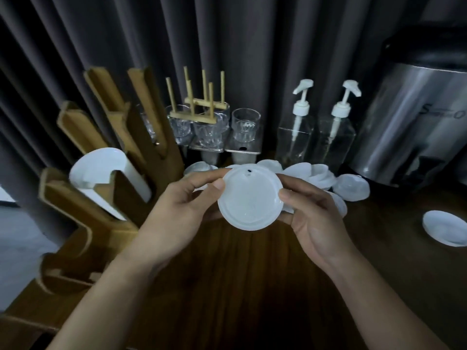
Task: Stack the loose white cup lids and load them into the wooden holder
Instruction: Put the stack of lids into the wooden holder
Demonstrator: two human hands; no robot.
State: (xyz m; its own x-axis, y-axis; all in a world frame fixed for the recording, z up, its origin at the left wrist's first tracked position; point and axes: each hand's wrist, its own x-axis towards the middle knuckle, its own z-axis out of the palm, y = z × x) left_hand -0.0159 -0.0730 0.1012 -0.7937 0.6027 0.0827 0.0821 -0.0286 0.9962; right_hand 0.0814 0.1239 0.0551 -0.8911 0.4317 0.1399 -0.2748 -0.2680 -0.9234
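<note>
While lid (249, 200) faces camera, sip-hole (249, 171) points away.

Holder (106, 198) sits at frame left with a lid stack (101, 170) in it, loose lids (316, 175) centre, glasses (246, 125) and pump bottles (295, 132) behind, urn (417, 127) far right.

We count one lid (250, 200) in the grip, one lone lid (446, 227) well to its right, an uncountable overlapped heap (307, 171) just behind, two pump bottles (295, 133) (334, 137) beyond, one wooden holder (83, 130) left, one steel urn (417, 127) right.
</note>
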